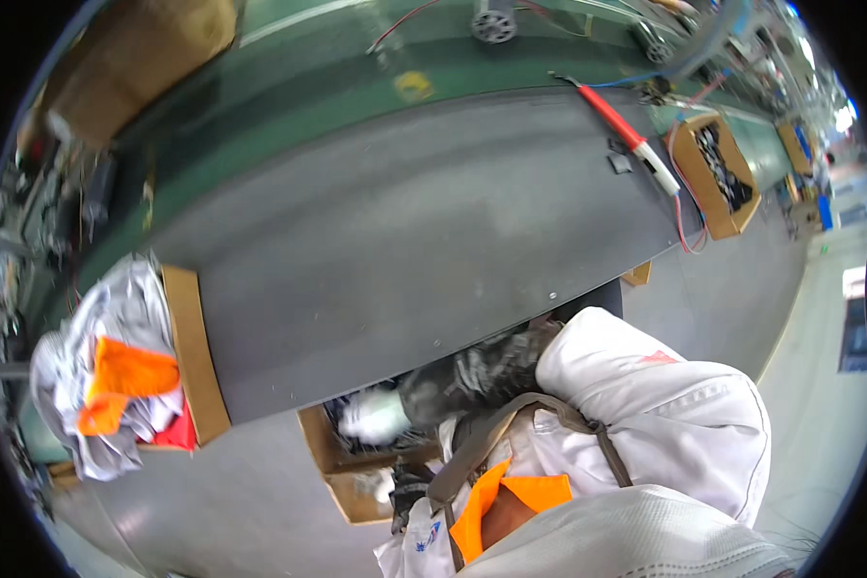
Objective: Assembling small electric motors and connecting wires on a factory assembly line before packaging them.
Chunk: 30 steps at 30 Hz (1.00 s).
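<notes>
My right hand [374,421], in a white glove, reaches down into a cardboard box [324,445] below the front edge of the dark work table. Dark thin parts [391,446] lie in the box around the hand. Motion blurs the fingers, so their grip is unclear. A dark sleeve cover [472,378] wraps that forearm. My left hand [385,486], also white-gloved, shows only in part beside the near flap of the box, close to my body. Its fingers are hidden.
A red and white power screwdriver [636,144] lies on the table [376,250], with small black pieces [620,164] beside it. Metal parts fill a carton [727,178] at right. Grey and orange clothing [130,376] drapes a carton at left. Beyond runs a green conveyor [328,72].
</notes>
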Each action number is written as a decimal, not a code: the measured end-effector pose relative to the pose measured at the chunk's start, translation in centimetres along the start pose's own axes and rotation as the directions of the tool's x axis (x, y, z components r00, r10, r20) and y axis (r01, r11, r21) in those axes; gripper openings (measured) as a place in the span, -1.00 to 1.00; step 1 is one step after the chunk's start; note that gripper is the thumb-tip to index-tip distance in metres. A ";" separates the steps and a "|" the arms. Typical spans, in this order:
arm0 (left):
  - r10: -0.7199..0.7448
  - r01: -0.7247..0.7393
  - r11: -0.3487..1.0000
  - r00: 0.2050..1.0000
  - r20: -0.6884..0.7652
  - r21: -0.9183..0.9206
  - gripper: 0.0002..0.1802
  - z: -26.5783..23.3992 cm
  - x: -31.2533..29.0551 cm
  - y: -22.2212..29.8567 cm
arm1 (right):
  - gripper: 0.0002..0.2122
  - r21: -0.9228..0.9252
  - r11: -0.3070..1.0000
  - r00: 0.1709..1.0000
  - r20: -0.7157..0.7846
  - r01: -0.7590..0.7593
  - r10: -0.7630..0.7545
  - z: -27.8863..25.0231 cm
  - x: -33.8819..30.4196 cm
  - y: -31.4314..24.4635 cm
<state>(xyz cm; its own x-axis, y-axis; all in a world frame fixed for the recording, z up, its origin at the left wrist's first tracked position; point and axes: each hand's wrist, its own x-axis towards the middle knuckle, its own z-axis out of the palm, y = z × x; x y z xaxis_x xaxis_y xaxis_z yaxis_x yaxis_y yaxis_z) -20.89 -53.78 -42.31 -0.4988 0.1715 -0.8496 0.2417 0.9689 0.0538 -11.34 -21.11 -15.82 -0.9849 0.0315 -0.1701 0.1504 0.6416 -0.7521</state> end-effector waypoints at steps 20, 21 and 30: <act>0.887 -0.932 0.134 0.263 -0.378 -0.336 -0.69 -23.9 -41.3 49.7 | -0.28 0.554 0.563 -0.150 -0.781 -0.613 0.606 -45.6 -28.2 20.4; 0.926 -0.919 0.069 0.204 -0.319 -0.388 -0.70 -23.1 -39.7 53.0 | -0.25 0.595 0.528 -0.180 -0.749 -0.605 0.638 -46.5 -27.7 21.6; 0.863 -0.931 -0.272 -0.348 -0.366 0.244 -0.68 -19.3 -32.0 66.3 | -0.49 0.691 0.681 -0.498 -0.691 -0.243 0.524 -47.5 -21.0 26.5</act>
<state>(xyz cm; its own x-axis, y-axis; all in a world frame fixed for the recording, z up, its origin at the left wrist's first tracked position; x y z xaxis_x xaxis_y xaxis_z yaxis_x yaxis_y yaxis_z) -4.96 8.43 -1.39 0.0774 0.8420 0.5338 0.6018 -0.4664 0.6483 9.30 31.62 -1.95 0.5098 0.8503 0.1309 0.4011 -0.1002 -0.9105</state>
